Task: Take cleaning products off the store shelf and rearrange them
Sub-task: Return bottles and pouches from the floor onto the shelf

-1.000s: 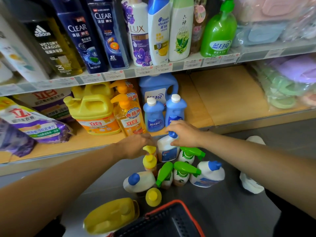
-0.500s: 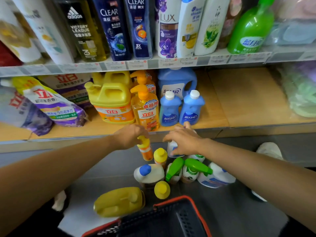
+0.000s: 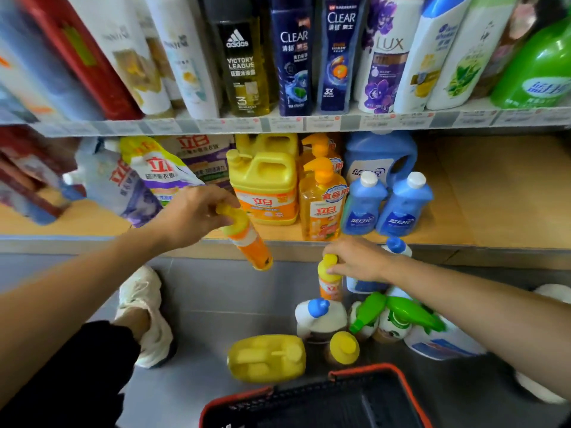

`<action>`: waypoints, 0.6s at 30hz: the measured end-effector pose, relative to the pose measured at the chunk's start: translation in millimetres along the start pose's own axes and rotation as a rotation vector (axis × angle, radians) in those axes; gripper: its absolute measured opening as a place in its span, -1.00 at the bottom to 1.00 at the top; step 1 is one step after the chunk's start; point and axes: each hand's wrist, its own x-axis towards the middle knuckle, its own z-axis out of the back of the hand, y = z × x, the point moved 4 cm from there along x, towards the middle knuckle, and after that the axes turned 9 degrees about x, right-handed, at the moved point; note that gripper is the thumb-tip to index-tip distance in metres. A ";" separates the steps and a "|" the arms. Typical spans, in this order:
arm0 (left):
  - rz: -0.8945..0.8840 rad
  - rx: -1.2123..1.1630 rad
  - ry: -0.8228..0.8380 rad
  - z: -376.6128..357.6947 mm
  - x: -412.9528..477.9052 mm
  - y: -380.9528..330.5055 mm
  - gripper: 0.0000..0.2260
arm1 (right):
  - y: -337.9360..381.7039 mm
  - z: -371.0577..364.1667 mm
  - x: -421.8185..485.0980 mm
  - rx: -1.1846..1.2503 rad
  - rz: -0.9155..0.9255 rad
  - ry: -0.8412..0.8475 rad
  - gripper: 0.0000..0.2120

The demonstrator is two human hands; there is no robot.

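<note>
Fingers (image 3: 216,201) of left hand (image 3: 191,216) pinch orange bottle's (image 3: 251,245) yellow cap (btl tilted).

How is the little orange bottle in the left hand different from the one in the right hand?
The orange bottle in the left hand, is lifted in the air; the orange bottle under the right hand, is down among the bottles on the floor. The first one is tilted, while the second stands upright. Both have yellow caps and each is held by the top.

A shop: price-tagged shelf (image 3: 309,123), stocked shampoo bottles (image 3: 293,57), basket (image 3: 324,400).
</note>
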 end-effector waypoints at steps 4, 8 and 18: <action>0.057 0.017 -0.124 22.6 -2.5 23.1 -0.74 | 37.7 47.8 8.3 0.030 0.079 -0.202 -0.80; 0.049 0.097 -0.207 35.2 4.6 37.9 -0.73 | 72.4 98.7 13.6 0.105 0.170 -0.457 -0.78; 0.091 -0.031 -0.258 3.9 36.5 60.7 -0.65 | 106.5 102.4 77.5 0.060 0.126 -0.547 -0.81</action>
